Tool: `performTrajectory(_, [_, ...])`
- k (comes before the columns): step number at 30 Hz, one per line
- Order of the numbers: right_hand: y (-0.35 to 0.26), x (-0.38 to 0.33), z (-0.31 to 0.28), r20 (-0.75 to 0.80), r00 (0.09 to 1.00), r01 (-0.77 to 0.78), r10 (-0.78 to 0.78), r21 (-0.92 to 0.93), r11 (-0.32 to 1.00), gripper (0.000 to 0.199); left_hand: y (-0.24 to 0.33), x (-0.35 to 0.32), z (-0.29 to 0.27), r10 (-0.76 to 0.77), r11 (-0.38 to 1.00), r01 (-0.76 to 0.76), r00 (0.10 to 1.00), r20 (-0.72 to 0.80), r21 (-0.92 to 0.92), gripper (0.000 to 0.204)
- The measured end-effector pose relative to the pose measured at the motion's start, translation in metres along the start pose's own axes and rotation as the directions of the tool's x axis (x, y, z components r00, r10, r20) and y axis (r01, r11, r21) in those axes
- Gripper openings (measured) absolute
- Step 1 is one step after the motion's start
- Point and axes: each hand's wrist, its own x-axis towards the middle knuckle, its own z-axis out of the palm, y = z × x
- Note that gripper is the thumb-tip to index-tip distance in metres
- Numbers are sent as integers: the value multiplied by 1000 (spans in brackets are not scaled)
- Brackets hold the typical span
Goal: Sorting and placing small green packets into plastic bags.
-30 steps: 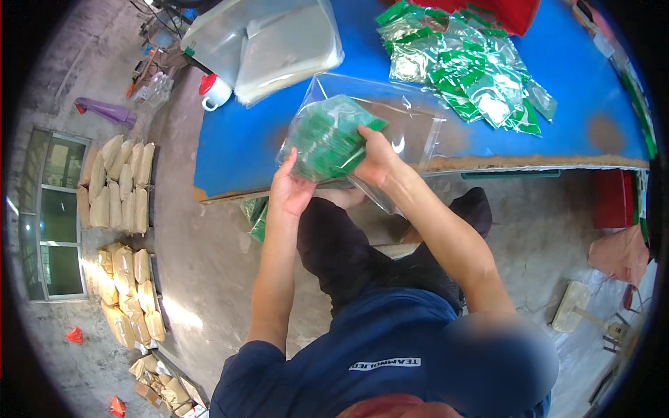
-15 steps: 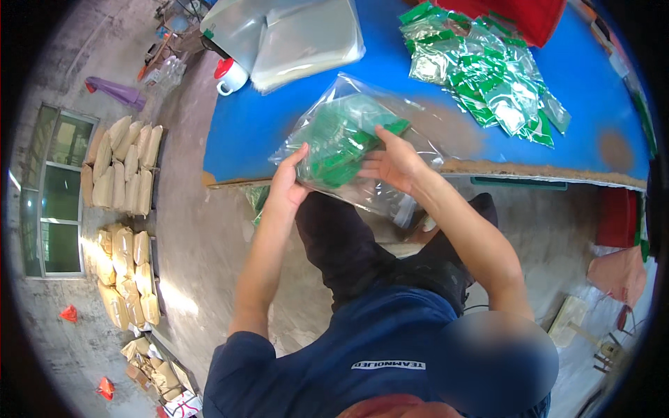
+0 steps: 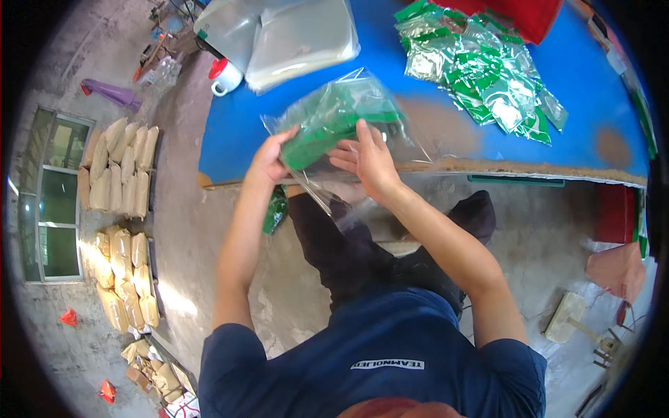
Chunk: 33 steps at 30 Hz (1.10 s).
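Blue table top (image 3: 432, 132) fills the upper middle of the view, w/ a worn, chipped front edge running left to right. Grey concrete floor (image 3: 209, 230) lies below and to the left of it. Tan sacks (image 3: 118, 174) are stacked along the wall on the left, beside a window (image 3: 52, 188). Stack of clear plastic bags (image 3: 300, 35) sits at the far left part of the table, w/ a white mug w/ red lid (image 3: 224, 75) just beside it near the table corner. Pile of green and silver packets (image 3: 488, 70) lies on the far right part of the table, well apart from the hands; red cloth (image 3: 529, 14) behind it at the top edge.

Clear plastic bag (image 3: 355, 115) is held up over the front edge of the table, roughly centre, tilted, w/ its lower part hanging down past the edge toward the person's lap. Inside it: a bunch of green packets (image 3: 327, 125), seen through the film.

Left hand (image 3: 268, 157) is clamped on the bag's left side, fingers curled round the film and the packets in it. Right hand (image 3: 366, 157) grips the bag from the right, fingers spread over the film, thumb side pressed against the packets. Both hands are near each other, not touching.

Single green packet (image 3: 277, 209) lies below the table edge on the floor, near the left forearm.
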Motion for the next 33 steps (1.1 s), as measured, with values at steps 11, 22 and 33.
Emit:
performTrajectory(11, [73,-38,-18,122,930,367,-346,-355,860,64,32,18,11,2,936,-63,985,172,347,30])
performTrajectory(22, [26,-145,-30,496,868,354,16,-643,679,17,-36,21,91,262,-688,-503,500,825,523,50])
performTrajectory(33, [-25,-95,-138,678,594,408,-433,-718,-565,45,-75,-99,-49,875,-144,-244,422,238,959,39])
